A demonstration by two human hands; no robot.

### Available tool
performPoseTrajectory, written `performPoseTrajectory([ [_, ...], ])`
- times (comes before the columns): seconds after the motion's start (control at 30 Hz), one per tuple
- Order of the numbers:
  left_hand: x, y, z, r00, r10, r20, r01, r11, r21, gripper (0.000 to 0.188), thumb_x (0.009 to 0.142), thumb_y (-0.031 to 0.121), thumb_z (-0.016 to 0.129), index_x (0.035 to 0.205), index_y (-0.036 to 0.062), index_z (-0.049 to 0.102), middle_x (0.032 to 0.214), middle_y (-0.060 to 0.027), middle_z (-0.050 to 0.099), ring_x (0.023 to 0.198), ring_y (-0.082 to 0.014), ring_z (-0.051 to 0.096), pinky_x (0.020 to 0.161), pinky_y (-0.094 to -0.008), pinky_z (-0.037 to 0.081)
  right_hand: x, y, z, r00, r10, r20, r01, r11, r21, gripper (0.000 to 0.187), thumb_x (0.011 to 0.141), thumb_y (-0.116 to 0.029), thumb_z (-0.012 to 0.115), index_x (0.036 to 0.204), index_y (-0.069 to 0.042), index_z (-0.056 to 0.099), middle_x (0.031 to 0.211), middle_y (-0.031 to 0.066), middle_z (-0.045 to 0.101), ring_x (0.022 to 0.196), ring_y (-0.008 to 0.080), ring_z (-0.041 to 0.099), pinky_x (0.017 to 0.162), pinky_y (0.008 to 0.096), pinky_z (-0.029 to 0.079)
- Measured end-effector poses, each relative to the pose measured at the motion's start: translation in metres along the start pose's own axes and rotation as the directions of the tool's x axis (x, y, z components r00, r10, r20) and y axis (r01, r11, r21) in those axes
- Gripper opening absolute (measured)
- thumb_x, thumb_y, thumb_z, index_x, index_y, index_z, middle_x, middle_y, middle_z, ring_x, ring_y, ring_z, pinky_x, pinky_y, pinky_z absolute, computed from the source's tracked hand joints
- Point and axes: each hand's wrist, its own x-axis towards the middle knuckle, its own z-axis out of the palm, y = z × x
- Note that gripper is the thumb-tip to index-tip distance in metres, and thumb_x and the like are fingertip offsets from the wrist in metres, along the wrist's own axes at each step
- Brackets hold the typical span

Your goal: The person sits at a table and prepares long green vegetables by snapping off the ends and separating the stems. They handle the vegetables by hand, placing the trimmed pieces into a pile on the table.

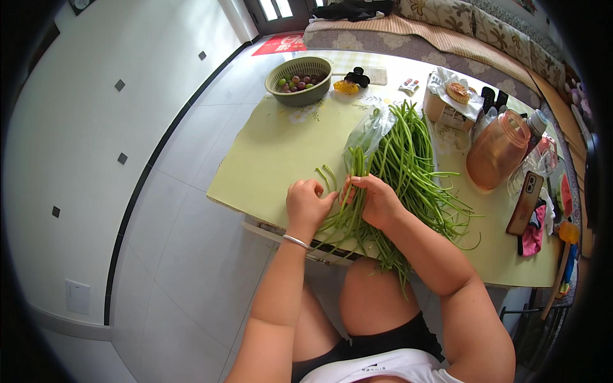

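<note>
A big heap of long, thin green stalks (408, 147) lies across the table, its ends hanging over the front edge above my lap. They look like garlic scapes or long beans; I cannot tell which. My right hand (378, 201) is wrapped round a small bunch of the stalks, which rises above its fingers. Just left of it, my left hand (308, 203) is closed in a pinch, with thin stalk ends showing by its fingers. The two hands' fingertips nearly meet. A clear plastic bag (372, 131) lies crumpled under and behind the stalks.
On the pale green table (255, 166), a basket (299, 96) of grapes stands far left beside hair clips (355, 80). At right are a box (450, 108) with a pastry on top, an orange jug (498, 150), a phone (525, 203) and pink cloth (532, 233). A sofa (447, 32) stands behind.
</note>
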Motion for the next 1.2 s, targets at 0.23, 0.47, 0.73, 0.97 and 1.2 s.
performPoseTrajectory([
  [0.23, -0.002, 0.001, 0.015, 0.999, 0.047, 0.02, -0.05, 0.984, 0.171, 0.019, 0.066, 0.019, 0.075, 0.067, 0.0068, 0.061, 0.072, -0.0114, 0.062, 0.076, -0.0335, 0.06, 0.071, -0.0449, 0.05, -0.005, -0.005, 0.007, 0.995, 0.079, 0.057, -0.085, 0.991, 0.108, 0.019, 0.09, -0.02, 0.054, 0.091, -0.001, 0.06, 0.08, 0.0132, 0.065, 0.078, 0.0291, 0.063, 0.078, 0.0409, 0.051],
  [0.47, 0.003, -0.024, -0.002, 0.998, 0.016, -0.067, 0.006, 0.947, 0.32, 0.011, 0.068, 0.012, 0.07, 0.069, 0.0057, 0.061, 0.073, -0.0122, 0.064, 0.076, -0.0338, 0.062, 0.071, -0.044, 0.05, 0.0, -0.005, 0.0, 0.991, 0.101, 0.092, -0.106, 0.993, 0.053, 0.016, 0.09, -0.018, 0.055, 0.091, -0.002, 0.058, 0.074, 0.0097, 0.062, 0.074, 0.0266, 0.06, 0.076, 0.0378, 0.05],
  [0.73, 0.004, -0.065, -0.054, 0.909, -0.382, 0.167, 0.363, 0.527, -0.768, 0.01, 0.086, 0.005, 0.067, 0.093, -0.0009, 0.065, 0.086, -0.011, 0.07, 0.074, -0.018, 0.064, 0.068, -0.0274, 0.052, -0.001, -0.006, 0.0, 0.99, 0.111, 0.088, -0.113, 0.993, 0.016, 0.017, 0.091, -0.02, 0.055, 0.093, -0.003, 0.058, 0.076, 0.0093, 0.061, 0.076, 0.0257, 0.059, 0.075, 0.0369, 0.049],
  [0.97, -0.015, -0.116, -0.103, 0.831, -0.518, 0.204, 0.26, 0.036, -0.965, 0.015, 0.094, 0.008, 0.06, 0.106, -0.0009, 0.064, 0.081, -0.0059, 0.065, 0.073, -0.0154, 0.062, 0.064, -0.0295, 0.051, 0.001, -0.003, -0.004, 0.99, 0.114, 0.088, -0.114, 0.993, -0.003, 0.019, 0.092, -0.02, 0.054, 0.096, -0.002, 0.058, 0.077, 0.0098, 0.061, 0.077, 0.0265, 0.06, 0.075, 0.0381, 0.048],
  [1.2, -0.031, -0.187, -0.12, 0.637, -0.769, 0.047, 0.138, 0.054, -0.989, 0.013, 0.097, 0.011, 0.053, 0.105, 0.0006, 0.057, 0.08, -0.0047, 0.059, 0.062, -0.016, 0.054, 0.054, -0.0305, 0.045, -0.003, -0.007, -0.003, 0.993, 0.093, 0.072, -0.091, 0.995, -0.032, 0.019, 0.094, -0.019, 0.052, 0.098, -0.001, 0.056, 0.076, 0.0091, 0.057, 0.078, 0.0254, 0.057, 0.075, 0.0368, 0.048],
])
